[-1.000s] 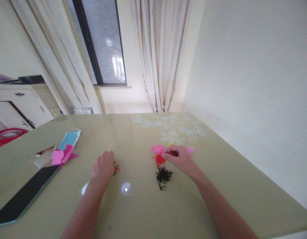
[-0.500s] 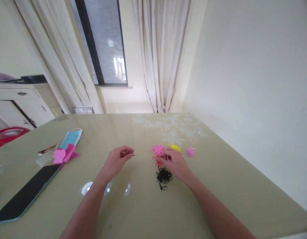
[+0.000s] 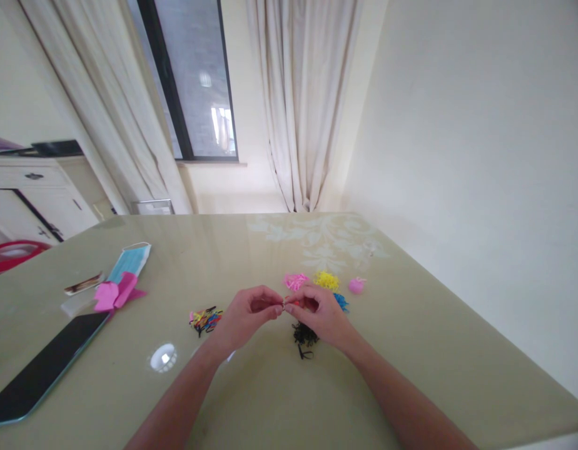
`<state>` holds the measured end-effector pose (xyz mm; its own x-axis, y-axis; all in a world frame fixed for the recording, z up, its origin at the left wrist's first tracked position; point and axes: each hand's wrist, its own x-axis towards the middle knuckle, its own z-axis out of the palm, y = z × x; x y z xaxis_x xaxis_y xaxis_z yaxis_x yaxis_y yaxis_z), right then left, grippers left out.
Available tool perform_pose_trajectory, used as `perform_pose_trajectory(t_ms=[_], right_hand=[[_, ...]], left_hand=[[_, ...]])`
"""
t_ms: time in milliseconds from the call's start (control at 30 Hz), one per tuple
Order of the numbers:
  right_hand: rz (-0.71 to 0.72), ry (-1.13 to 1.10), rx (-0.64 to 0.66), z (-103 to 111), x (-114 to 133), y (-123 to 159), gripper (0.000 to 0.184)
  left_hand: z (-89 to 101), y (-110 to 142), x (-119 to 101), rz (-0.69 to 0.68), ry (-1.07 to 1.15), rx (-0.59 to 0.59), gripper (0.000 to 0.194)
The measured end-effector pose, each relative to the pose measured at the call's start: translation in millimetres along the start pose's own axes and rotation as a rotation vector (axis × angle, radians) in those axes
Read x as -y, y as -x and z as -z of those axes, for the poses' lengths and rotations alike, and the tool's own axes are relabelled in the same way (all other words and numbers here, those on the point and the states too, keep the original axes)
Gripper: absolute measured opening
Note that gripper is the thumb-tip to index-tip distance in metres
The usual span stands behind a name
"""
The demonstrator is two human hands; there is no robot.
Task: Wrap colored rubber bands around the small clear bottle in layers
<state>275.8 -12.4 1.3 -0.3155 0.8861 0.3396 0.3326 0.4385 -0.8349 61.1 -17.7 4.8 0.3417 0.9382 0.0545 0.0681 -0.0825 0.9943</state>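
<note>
Your left hand (image 3: 239, 319) has moved to your right hand (image 3: 327, 315), both pinching a tiny thing (image 3: 284, 305), near one-colour piles (image 3: 327, 281) that look part done, with a mixed pile (image 3: 206, 320) left on your left.

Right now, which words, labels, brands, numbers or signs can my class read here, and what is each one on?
None can be read.
Brown strip: too small and blurred to tell if it bears print.
Face mask, black bands, yellow bands: no lettering can be made out.
</note>
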Motion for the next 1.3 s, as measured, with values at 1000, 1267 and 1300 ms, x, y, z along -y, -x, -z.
perform_pose_trajectory(t_ms=[1000,1267,1300], right_hand=[[-0.236,0.063,0.378,47.2,-7.5,-0.2,0.012],[-0.170,0.143,0.352,47.4,-8.2,-2.9,0.013],[-0.161,0.141,0.329,46.6,-6.0,-3.6,0.013]], left_hand=[[71.9,14.0,7.6,0.436,-1.278,-0.167,0.011],[61.6,1.1,4.2,0.237,-0.880,-0.304,0.016],[61.9,0.5,5.4,0.220,-0.856,-0.306,0.017]])
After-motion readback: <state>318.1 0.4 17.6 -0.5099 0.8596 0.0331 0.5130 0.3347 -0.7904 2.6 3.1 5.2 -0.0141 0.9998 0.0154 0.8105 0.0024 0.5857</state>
